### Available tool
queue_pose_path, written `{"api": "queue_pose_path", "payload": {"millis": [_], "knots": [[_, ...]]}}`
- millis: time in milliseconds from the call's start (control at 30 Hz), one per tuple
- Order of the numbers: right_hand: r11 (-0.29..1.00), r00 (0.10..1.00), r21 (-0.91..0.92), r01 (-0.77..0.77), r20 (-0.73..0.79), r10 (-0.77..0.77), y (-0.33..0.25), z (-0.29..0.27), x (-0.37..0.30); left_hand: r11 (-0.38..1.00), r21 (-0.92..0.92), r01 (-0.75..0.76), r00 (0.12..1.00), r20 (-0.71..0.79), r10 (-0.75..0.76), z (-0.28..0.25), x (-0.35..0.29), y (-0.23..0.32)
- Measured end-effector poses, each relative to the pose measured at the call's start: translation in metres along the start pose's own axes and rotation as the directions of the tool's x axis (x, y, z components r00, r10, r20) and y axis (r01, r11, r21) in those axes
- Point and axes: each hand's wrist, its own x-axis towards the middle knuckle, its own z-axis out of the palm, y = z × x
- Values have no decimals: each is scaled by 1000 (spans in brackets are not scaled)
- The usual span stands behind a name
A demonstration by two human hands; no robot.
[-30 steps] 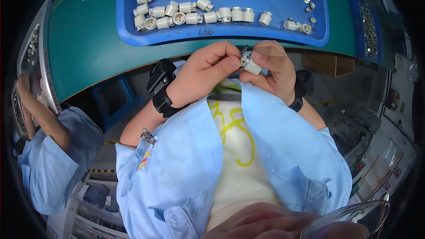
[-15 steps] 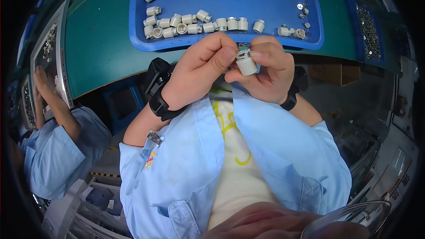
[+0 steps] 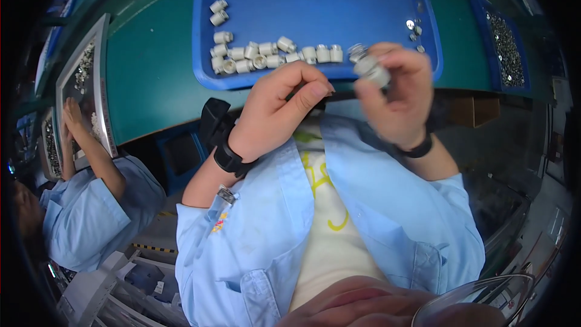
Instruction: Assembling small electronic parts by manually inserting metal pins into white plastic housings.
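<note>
My right hand (image 3: 400, 100) is closed around a white cylindrical lamp socket (image 3: 376, 75), smeared by motion, over the near edge of the blue tray (image 3: 321, 12). Just beyond it a metal-topped piece (image 3: 357, 52) shows; whether it lies in the tray or belongs to the held part, I cannot tell. To the left, my left hand (image 3: 281, 100) is pinched, thumb against forefinger, in front of the tray rim. Anything between those fingertips is too small to make out. Several like white sockets (image 3: 266, 49) lie along the tray's near side and left corner.
Small metal pieces (image 3: 411, 25) lie along the tray's right side. A blue bin of metal parts (image 3: 506, 48) stands farther right on the green table (image 3: 151, 79). At left, another person's hands (image 3: 74, 115) are over a metal-framed tray (image 3: 104, 94). A cardboard box (image 3: 484, 111) sits below the table edge.
My hands have parted. The right hand has carried the socket away from the left, rightward and toward the tray. The whole view has shifted slightly.
</note>
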Motion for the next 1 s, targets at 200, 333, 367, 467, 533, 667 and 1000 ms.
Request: {"api": "queue_pose_path", "payload": {"millis": [200, 333, 367, 467, 533, 667, 1000], "knots": [[920, 912, 2, -393, 132, 389, -10, -53, 186, 943, 316, -106, 973, -161, 163, -72, 48, 71], [914, 870, -180, -364, 286, 402, 72, -45, 315, 724, 668, -175, 939, -108, 327, -132, 92, 104], [873, 841, -232, -429, 252, 480, 104, -42, 346, 650, 736, -188, 935, -68, 348, -145, 106, 107], [779, 864, -516, -357, 135, 485, 211, -15, 438, 483, 855, -188, 926, -11, 378, -182, 146, 109], [630, 916, -748, -211, 74, 394, 272, 3, 497, 566, 811, -147, 970, 6, 244, -203, 169, 104], [585, 938, -755, -296, -116, 326, 390, 6, 587, 595, 795, -116, 992, 63, 110, -237, 217, 105], [607, 891, -688, -398, -133, 434, 419, 34, 608, 614, 784, -90, 995, 45, 88, -280, 237, 76]]}}
